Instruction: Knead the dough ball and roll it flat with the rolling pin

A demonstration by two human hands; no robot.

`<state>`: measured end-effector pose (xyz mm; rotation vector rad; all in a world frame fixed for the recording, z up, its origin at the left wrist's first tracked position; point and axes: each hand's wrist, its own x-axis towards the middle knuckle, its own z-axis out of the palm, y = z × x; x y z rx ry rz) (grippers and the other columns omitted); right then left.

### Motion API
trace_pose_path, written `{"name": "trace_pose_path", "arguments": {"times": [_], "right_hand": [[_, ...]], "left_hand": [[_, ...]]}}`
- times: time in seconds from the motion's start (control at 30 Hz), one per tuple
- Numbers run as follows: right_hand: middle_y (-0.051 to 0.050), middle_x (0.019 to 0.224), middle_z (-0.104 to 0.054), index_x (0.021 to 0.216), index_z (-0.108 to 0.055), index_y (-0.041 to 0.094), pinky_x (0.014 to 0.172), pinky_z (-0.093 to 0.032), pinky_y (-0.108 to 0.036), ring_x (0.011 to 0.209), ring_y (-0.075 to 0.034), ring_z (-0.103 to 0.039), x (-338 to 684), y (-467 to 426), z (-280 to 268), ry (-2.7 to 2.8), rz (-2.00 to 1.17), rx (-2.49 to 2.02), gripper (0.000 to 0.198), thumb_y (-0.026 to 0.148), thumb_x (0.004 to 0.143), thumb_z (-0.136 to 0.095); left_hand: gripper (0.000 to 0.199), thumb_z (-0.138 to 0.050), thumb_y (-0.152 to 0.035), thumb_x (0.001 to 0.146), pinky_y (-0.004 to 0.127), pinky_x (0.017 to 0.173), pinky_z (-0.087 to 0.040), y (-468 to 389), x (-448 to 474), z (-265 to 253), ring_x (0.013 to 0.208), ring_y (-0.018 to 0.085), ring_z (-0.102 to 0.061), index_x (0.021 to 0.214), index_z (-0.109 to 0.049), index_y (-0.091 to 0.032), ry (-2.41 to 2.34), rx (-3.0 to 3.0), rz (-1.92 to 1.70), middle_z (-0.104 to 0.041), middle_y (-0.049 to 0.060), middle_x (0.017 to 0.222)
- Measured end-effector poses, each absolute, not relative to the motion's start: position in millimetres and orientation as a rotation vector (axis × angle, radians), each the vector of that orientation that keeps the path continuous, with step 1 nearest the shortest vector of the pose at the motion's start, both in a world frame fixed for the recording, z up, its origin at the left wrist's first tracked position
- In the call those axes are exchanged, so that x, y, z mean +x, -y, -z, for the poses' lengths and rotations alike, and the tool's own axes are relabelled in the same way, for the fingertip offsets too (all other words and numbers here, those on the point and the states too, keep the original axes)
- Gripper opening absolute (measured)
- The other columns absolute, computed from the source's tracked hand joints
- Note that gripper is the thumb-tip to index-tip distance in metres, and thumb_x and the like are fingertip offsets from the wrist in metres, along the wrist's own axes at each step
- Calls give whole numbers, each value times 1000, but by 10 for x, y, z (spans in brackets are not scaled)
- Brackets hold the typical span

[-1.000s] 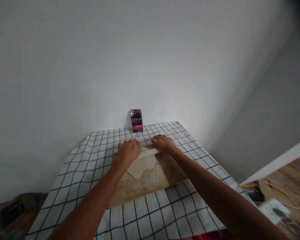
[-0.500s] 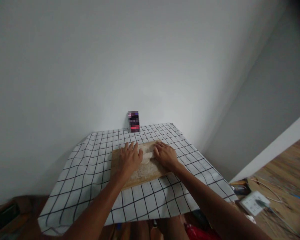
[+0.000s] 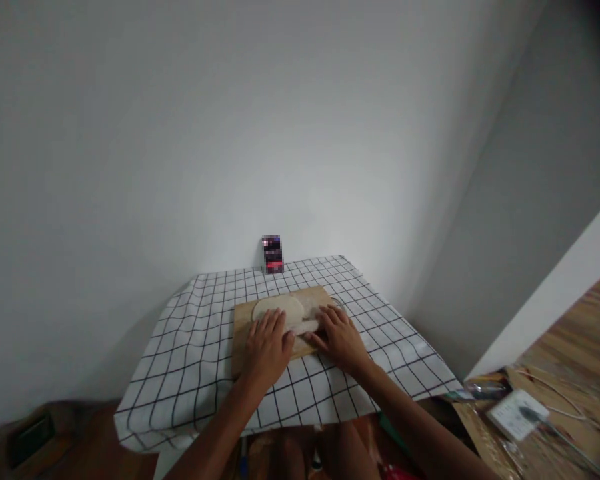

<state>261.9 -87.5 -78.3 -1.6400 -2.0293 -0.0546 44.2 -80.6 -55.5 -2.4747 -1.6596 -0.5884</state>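
A pale, floury rolling pin [image 3: 303, 327] lies across a wooden board [image 3: 241, 327], its middle showing between my hands. My left hand [image 3: 269, 341] is closed over the pin's left part, fingers pointing forward and thumb along it. Over the right end, my right hand [image 3: 341, 339] presses down with its fingers bent round the pin. Beyond the pin, a flat oval sheet of dough [image 3: 286, 306] rests on the board, its near edge partly covered by my left fingers and the pin. Flour dusts the board.
A black-and-white checked cloth [image 3: 180, 353] covers the table. At its back, a dark, pixelated upright object [image 3: 273, 255] stands against the white wall [image 3: 300, 133]. Low on the right are a white power strip [image 3: 517, 415] with a cable and a clear packet [image 3: 487, 388].
Both hands have drawn the rolling pin toward me, from over the dough to its near side. More of the dough now shows. The camera view has shifted slightly.
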Motion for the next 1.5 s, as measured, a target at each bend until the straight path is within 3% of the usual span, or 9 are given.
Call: {"name": "trace_pose_path", "arguments": {"times": [0.17, 0.37, 0.47, 0.53, 0.6, 0.83, 0.97, 1.13, 1.5], "right_hand": [[-10, 127, -74, 118, -73, 26, 113, -48, -54, 127, -32, -64, 2644, 758, 616, 2072, 61, -1638, 36, 58, 105, -61], [-8, 123, -75, 118, -74, 24, 99, -54, -39, 109, -24, -71, 2618, 402, 306, 2227, -37, -1552, 43, 62, 103, -63], [-10, 130, -75, 125, -74, 22, 110, -50, -40, 121, -25, -69, 2521, 131, 346, 2284, -46, -1520, 41, 54, 111, -51], [-11, 138, -73, 131, -72, 23, 122, -40, -46, 136, -26, -63, 2445, -88, 373, 2327, -14, -1506, 44, 46, 116, -39], [-10, 140, -74, 135, -72, 25, 125, -37, -50, 137, -25, -63, 2367, -321, 354, 2388, -53, -1520, 49, 43, 117, -30], [-11, 137, -75, 130, -73, 26, 103, -52, -40, 128, -28, -68, 2100, -1006, 199, 2618, -263, -1477, 56, 54, 116, -27], [-14, 130, -76, 128, -73, 23, 101, -52, -38, 126, -28, -67, 1989, -1233, 253, 2715, -141, -1427, 47, 49, 114, -37], [-18, 136, -75, 121, -79, 19, 99, -53, -41, 128, -34, -67, 1832, -1414, 251, 2663, -196, -1588, 57, 60, 110, -41], [-12, 120, -82, 115, -84, 19, 84, -52, -27, 109, -24, -75, 1709, -1619, 238, 2600, -392, -1551, 55, 60, 107, -48]], "left_hand": [[40, -51, -38, 109, 59, 129, -38, 846, 364, 527, 159, 32, -44, 142, -66, -22, 1616, -2510, 595, -57, 10, 164], [43, -47, -37, 111, 55, 129, -39, 750, 222, 459, 160, 34, -41, 145, -66, -18, 1624, -2457, 584, -60, 11, 161], [46, -46, -40, 111, 61, 127, -39, 671, 226, 460, 160, 38, -41, 146, -65, -18, 1687, -2391, 535, -59, 13, 163], [49, -47, -44, 110, 61, 126, -40, 610, 249, 451, 158, 39, -43, 148, -63, -18, 1714, -2376, 505, -58, 14, 163], [51, -48, -47, 110, 58, 125, -40, 537, 259, 424, 155, 38, -47, 149, -62, -18, 1750, -2368, 487, -60, 16, 160], [51, -53, -51, 108, 51, 120, -45, 272, 164, 291, 143, 34, -59, 146, -62, -18, 1838, -2460, 467, -66, 17, 152], [48, -54, -51, 106, 49, 118, -46, 164, 138, 215, 141, 33, -60, 145, -64, -24, 1910, -2514, 405, -68, 13, 151], [44, -52, -52, 107, 43, 114, -49, 19, 84, 91, 134, 30, -66, 139, -70, -28, 2011, -2559, 338, -72, 8, 147], [44, -47, -56, 109, 40, 99, -55, -71, 73, -21, 128, 29, -70, 138, -70, -31, 2206, -2522, 288, -75, 5, 140]]}}
